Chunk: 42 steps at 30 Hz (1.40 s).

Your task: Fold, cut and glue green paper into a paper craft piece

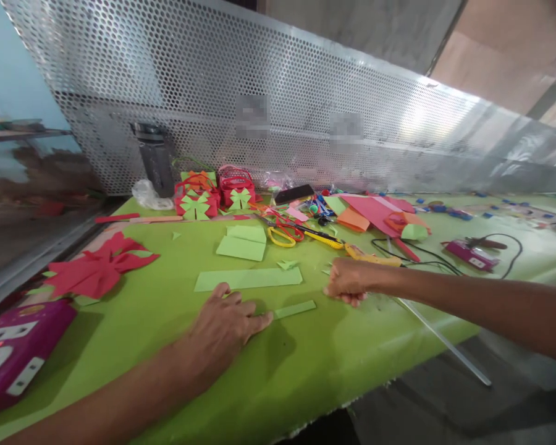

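Observation:
My left hand [227, 324] rests on the table with its fingers bent. It holds down one end of a narrow green paper strip [296, 309], whose other end points right. A wider green paper strip [250, 279] lies flat just beyond these fingers. To the right, my right hand [347, 281] is closed in a fist a little apart from the narrow strip; whatever its fingers hold, if anything, is hidden. Behind that wrist shows a yellow glue gun [375, 256]. A clear glue stick [449, 346] slants out below the forearm. Small green paper scraps [287, 265] lie near the wide strip.
Folded green paper [241, 242], yellow-handled scissors [282, 237] and a yellow cutter [324, 239] lie beyond the hands. Red paper flower [102, 266] and purple power socket [23, 352] are at left. A bottle [155, 161] and red bow-trimmed baskets [236, 188] stand by the perforated metal panel [296, 105].

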{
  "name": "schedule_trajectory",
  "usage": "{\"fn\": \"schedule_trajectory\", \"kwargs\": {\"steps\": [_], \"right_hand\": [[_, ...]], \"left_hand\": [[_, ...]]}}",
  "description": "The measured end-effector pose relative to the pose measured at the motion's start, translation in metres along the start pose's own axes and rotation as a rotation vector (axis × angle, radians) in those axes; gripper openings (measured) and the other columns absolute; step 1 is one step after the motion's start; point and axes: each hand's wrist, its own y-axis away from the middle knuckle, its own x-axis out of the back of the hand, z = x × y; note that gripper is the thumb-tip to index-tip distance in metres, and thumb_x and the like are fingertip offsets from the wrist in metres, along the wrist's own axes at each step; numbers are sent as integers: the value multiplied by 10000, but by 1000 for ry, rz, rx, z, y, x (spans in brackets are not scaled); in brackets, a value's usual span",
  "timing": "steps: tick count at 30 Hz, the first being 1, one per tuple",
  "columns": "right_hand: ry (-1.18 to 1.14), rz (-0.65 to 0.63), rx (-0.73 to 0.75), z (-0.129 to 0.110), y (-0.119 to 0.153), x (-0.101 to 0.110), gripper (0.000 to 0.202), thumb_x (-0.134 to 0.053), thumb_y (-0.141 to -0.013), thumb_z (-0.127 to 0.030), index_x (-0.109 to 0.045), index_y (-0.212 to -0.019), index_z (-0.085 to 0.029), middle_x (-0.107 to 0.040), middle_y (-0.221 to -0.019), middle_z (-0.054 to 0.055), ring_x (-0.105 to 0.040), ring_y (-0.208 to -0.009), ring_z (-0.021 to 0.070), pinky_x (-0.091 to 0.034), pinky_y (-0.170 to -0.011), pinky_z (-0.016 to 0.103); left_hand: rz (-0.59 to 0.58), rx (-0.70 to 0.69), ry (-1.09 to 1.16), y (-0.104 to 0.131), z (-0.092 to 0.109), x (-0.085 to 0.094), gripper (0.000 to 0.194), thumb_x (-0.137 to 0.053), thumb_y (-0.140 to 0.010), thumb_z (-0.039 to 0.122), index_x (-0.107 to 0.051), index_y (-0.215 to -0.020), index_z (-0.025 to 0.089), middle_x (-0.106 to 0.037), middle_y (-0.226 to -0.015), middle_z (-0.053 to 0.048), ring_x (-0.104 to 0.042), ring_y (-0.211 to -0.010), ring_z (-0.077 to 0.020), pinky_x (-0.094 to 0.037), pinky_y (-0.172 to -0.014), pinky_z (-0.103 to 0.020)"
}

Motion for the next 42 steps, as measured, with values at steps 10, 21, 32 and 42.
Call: {"fn": "schedule_trajectory", "kwargs": {"steps": [10,21,32,42], "right_hand": [[-8,-134,150,-52,-15,-46,293,-607,-669,-277,-467,-437,-166,-496,-401,-39,-486,-355,84,-359,-337,185],[66,-166,41,-51,-12,-32,262,-598,-626,-222,-472,-405,-157,-492,-373,-37,-487,-348,87,-375,-345,192],[74,-120,81,16,-13,-6,247,-542,-643,-259,-474,-422,-170,-517,-397,-21,-507,-367,97,-399,-387,201],[116,78,422,-28,-12,-25,101,-562,-645,-251,-604,-612,-166,-571,-489,-30,-477,-438,80,-300,-404,177]], "left_hand": [[9,-25,56,1,0,2,362,-565,-798,95,-620,-1043,356,-646,-764,18,-550,-715,-181,-303,-752,-379],[25,-6,50,4,0,-4,400,-560,-806,92,-577,-1101,361,-624,-775,33,-531,-712,-169,-297,-770,-380],[29,-3,48,6,4,2,461,-471,-797,-14,-581,-1104,312,-588,-700,35,-510,-661,-147,-307,-774,-362],[60,-54,71,6,0,0,332,-522,-819,97,-585,-1065,310,-624,-756,22,-510,-685,-161,-278,-737,-361]]}}
